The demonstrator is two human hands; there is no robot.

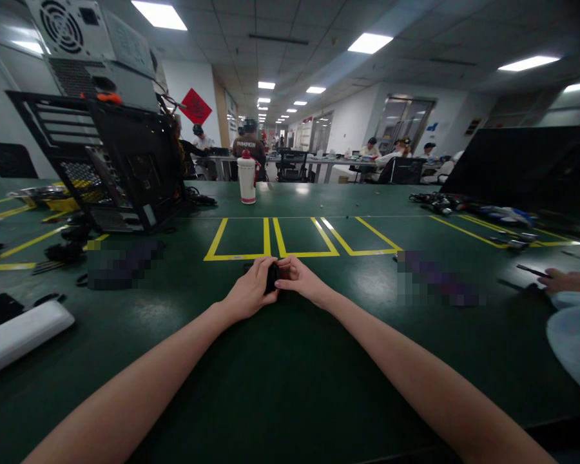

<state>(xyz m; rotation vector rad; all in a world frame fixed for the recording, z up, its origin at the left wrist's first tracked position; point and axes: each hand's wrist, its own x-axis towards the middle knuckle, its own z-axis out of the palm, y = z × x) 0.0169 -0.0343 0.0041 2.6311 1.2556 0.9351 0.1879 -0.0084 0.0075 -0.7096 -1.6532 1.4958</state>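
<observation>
Both of my hands meet over the middle of the green table (290,361), around a small black object (272,277). My left hand (252,289) wraps its fingers over the left side of this object. From the other side, my right hand (299,280) pinches it between thumb and fingers. Most of the black object is covered by my fingers, so its exact kind cannot be made out. Just beyond my hands lie three yellow tape outlines (268,240) on the table top.
At the left stands an open black computer case (125,161) with a power supply (94,48) on top. A white bottle with a red lid (247,179) stands ahead. A white elongated object (26,335) lies left. At the right edge another person's hand (568,282) holds a dark thin tool.
</observation>
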